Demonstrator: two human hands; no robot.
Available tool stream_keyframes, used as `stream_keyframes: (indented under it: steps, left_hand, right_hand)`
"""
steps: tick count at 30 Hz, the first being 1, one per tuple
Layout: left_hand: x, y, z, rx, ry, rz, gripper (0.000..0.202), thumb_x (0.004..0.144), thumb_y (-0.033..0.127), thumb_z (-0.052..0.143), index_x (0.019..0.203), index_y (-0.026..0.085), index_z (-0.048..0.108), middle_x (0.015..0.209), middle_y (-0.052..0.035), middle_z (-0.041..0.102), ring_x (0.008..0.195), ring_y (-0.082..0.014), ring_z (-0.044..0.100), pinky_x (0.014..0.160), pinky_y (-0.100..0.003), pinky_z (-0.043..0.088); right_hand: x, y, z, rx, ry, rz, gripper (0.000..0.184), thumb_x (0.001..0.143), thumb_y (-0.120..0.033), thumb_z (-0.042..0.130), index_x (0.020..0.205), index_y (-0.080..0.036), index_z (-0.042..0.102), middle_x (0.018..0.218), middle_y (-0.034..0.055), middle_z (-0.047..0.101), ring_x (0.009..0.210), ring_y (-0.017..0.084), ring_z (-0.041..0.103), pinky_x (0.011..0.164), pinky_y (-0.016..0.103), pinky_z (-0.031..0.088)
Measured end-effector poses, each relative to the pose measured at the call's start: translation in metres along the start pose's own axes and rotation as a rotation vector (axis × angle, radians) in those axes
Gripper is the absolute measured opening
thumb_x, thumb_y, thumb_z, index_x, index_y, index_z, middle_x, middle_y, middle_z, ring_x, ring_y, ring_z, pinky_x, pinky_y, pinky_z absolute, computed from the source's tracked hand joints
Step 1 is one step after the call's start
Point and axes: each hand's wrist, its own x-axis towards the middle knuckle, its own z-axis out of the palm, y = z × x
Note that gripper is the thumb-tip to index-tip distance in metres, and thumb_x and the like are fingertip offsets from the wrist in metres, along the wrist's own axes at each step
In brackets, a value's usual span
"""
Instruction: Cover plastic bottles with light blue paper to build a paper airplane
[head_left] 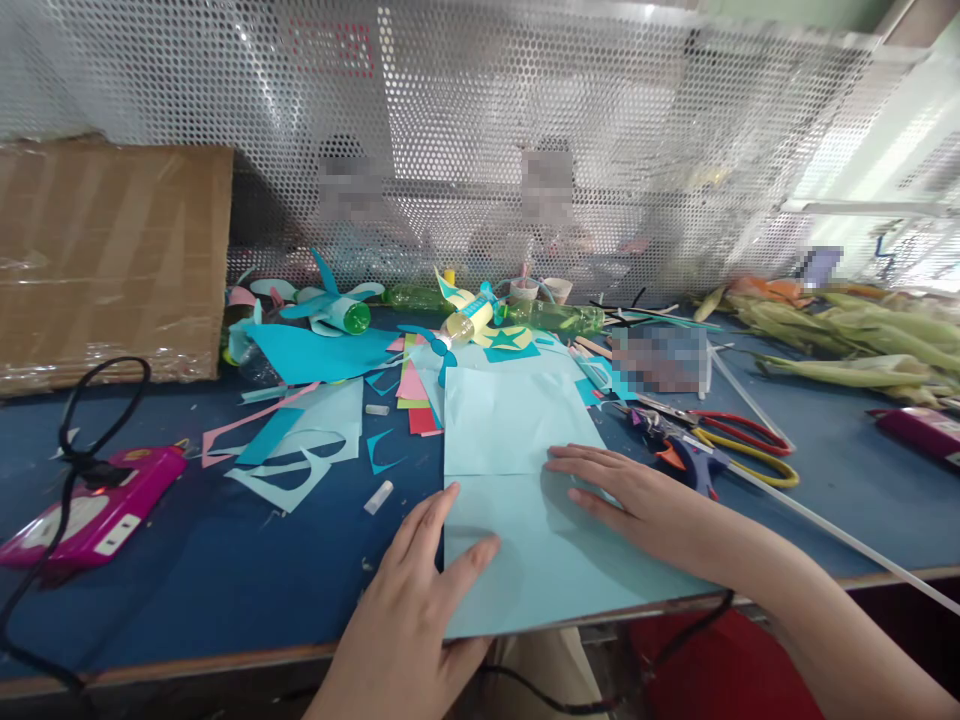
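Note:
A light blue sheet of paper with a crease across it lies at the front edge of the blue table. My left hand rests at the sheet's left edge, fingers apart, the thumb over the paper. On the sheet's right side lies my right hand, its fingers stretched out near the crease. Neither hand grips anything. Beyond the sheet stand plastic bottles with paper fins, one with light blue and teal fins and another with a yellow wrap.
Scissors with red and yellow handles, a glue gun and a white strip lie at right. Paper offcuts are scattered left, beside a magenta device with a black cable. Cardboard leans against perforated metal. Corn husks lie far right.

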Motion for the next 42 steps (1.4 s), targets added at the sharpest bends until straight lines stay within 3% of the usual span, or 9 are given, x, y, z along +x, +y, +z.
stream_keyframes:
  steps: [13,37,42]
  left_hand:
    - [-0.0004,-0.0014,0.0007,0.003,-0.016,0.002,0.054,0.079,0.012,0.05,0.13,0.03,0.055,0.15,-0.0142,0.035,0.129,-0.0397,0.045,0.086,-0.052,0.056]
    - [0.0003,-0.0008,0.0001,-0.022,0.013,0.002,0.054,0.076,0.012,0.054,0.127,0.029,0.058,0.147,-0.0129,0.04,0.127,-0.0391,0.047,0.086,-0.05,0.055]
    - [0.0003,-0.0009,0.0003,-0.025,0.017,0.012,0.053,0.077,0.013,0.053,0.127,0.029,0.058,0.148,-0.0134,0.04,0.127,-0.0378,0.047,0.089,-0.051,0.054]
  right_hand:
    - [-0.0006,0.0017,0.0007,0.001,-0.012,0.0,0.053,0.099,-0.05,0.032,0.138,-0.022,0.051,0.149,0.0061,0.044,0.138,0.024,0.038,0.117,0.047,0.029]
    - [-0.0059,-0.0003,0.0003,-0.01,-0.022,0.039,0.054,0.098,-0.051,0.032,0.141,-0.023,0.049,0.15,0.0049,0.043,0.138,0.025,0.038,0.117,0.048,0.03]
    - [-0.0093,0.0003,0.002,0.002,0.006,0.002,0.051,0.098,-0.05,0.035,0.137,-0.024,0.054,0.147,0.0051,0.047,0.137,0.026,0.04,0.116,0.048,0.032]
